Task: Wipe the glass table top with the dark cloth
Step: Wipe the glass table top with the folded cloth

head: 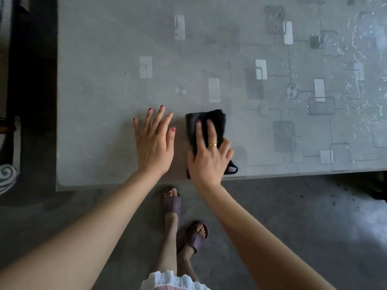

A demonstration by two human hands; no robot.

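Note:
The glass table top (pixel 109 65) fills the upper part of the head view, grey with a pattern of pale and dark rectangles. A folded dark cloth (pixel 215 120) lies on it near the front edge. My right hand (pixel 209 155) presses flat on the cloth with straight fingers, covering its lower half; a small loop of the cloth sticks out by my wrist. My left hand (pixel 154 141) rests flat on the bare glass just left of the cloth, fingers spread.
Wet streaks and droplets (pixel 360 49) cover the right side of the glass. The table's front edge (pixel 125 186) runs just below my wrists. My feet in purple slippers (pixel 170 204) stand on the grey floor. A dark strip and a patterned rug (pixel 7 174) lie at the left.

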